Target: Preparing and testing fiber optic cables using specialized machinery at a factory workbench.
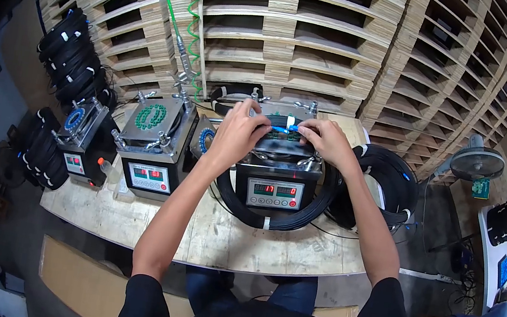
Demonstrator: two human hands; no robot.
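Note:
My left hand (242, 132) pinches a slim blue connector (278, 129) above the metal top of a bench machine (282, 185) with red digits on its front panel. From the other side my right hand (328, 142) grips a second blue cable end (294, 128), its tip close to the first; whether they touch I cannot tell. A white tag or tie (290, 121) shows just behind the fingertips. Draped around this machine is a coil of black cable (245, 216), bound at the front with a white tie. My hands partly cover the machine's top plate.
Left stand a similar machine (148, 144) with a ring of green connectors and a smaller machine (82, 134) with blue ones. More black coils (387, 177) lie right on the wooden table (204, 236). Green coiled air hoses (193, 14) hang before stacked pallets (296, 41). A fan (477, 161) stands right.

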